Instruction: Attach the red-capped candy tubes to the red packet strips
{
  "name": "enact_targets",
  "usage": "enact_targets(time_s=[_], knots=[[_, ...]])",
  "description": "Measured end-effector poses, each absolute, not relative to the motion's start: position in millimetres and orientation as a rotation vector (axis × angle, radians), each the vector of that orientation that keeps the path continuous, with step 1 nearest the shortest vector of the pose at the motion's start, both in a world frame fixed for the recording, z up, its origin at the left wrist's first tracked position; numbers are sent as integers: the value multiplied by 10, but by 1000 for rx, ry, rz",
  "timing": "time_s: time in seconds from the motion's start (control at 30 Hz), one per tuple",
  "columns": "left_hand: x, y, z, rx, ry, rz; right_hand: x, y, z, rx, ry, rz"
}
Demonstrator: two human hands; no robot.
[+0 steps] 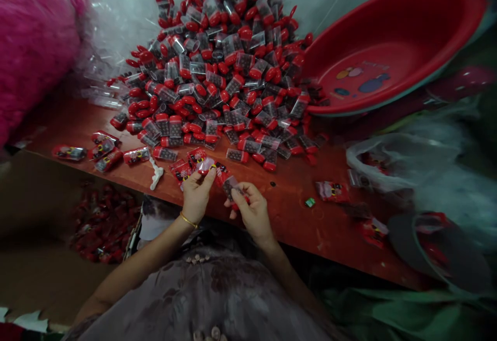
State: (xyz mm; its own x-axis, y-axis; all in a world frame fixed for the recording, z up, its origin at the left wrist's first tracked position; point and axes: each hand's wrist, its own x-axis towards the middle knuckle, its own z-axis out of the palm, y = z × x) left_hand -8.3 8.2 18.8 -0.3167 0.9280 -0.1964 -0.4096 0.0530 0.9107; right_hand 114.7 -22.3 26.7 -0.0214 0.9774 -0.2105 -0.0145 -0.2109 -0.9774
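The left hand [196,195] pinches a printed packet [204,165], the right hand [253,212] a clear tube [228,186].

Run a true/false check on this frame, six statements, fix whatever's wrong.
1. The left hand has a gold-coloured bracelet at its wrist. True.
2. The red basin stands left of the pile. False: in the picture it is to the right.
3. The right hand holds a clear tube. True.
4. The pink bundle is at the right edge. False: it is at the upper left.
5. Red printed packets lie on the table. True.
6. The crumpled white strip is under the right hand. False: it lies left of the left hand.
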Motion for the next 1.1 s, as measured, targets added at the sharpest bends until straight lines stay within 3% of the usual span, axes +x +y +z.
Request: enact_targets(time_s=[0.4, 0.6, 0.87, 1.1], knots=[[-125, 75, 149, 679, 1221, 1473, 1242, -179, 215, -1270, -1116, 1504], [-85, 43, 147, 764, 1252, 1451, 1207, -195, 212, -1369, -1227, 1270], [-26, 62, 244, 528, 1112, 1323, 1232, -150, 146, -1305, -1185, 1327], [33, 78, 305, 427, 1081, 1165, 1189, -115, 100, -1345, -1264, 1138]])
